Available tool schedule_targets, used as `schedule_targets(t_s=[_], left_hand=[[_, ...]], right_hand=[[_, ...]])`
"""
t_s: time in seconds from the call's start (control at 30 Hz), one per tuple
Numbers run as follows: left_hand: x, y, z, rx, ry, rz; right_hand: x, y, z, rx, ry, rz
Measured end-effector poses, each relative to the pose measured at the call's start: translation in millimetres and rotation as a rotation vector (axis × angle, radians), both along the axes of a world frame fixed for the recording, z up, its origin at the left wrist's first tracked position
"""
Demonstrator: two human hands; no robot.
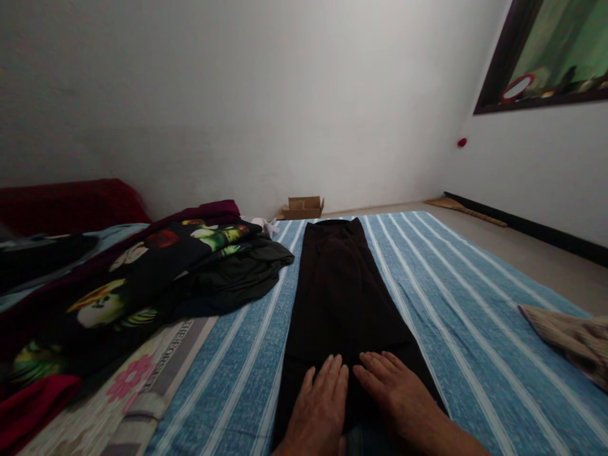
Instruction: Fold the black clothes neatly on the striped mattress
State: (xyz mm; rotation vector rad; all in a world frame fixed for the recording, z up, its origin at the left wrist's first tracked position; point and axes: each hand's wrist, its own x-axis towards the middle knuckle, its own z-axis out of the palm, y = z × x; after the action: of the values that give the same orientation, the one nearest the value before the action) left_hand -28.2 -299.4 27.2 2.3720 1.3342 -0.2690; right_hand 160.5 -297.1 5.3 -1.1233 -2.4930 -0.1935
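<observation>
A pair of dark trousers lies stretched out lengthwise on a blue and white striped sheet, its waistband at the far end. My left hand rests flat on the lower part of the legs, fingers extended. Beside it, my right hand also lies flat on the dark cloth, fingers pointing forward and palm down. Neither hand grips anything. The near end of the trousers is partly hidden under my hands and wrists.
A heap of clothes with a dark floral print lies to the left, over a patterned mat. Against the back wall stands an open cardboard box. A crumpled beige cloth is at the right edge.
</observation>
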Motion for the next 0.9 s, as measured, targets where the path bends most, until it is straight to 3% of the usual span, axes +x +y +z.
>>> schedule_targets(t_s=[0.1, 0.23, 0.37, 0.53, 0.7, 0.9], left_hand=[[1.9, -1.5, -1.4, 0.011, -0.006, 0.042], [3.7, 1.7, 4.0, -0.007, 0.014, 0.057], [3.0, 4.8, 20.0, -0.051, 0.036, 0.032], [8.2, 6.1, 42.6, -0.054, 0.087, 0.017], [13.7, 9.7, 63.3, -0.023, 0.105, -0.049], [2.4, 13.3, 87.7, -0.009, 0.027, -0.082]], right_hand=[[2.7, 0.2, 4.2, -0.032, -0.016, -0.011], [13.4, -4.1, -9.6, 0.111, -0.031, -0.06], [27.7, -9.1, -29.8, 0.246, -0.132, -0.101], [41.1, -7.5, -36.1, 0.258, -0.218, -0.12], [48.2, 2.1, -17.7, 0.212, -0.133, -0.028], [47.4, 10.6, 24.5, 0.091, -0.081, 0.081]])
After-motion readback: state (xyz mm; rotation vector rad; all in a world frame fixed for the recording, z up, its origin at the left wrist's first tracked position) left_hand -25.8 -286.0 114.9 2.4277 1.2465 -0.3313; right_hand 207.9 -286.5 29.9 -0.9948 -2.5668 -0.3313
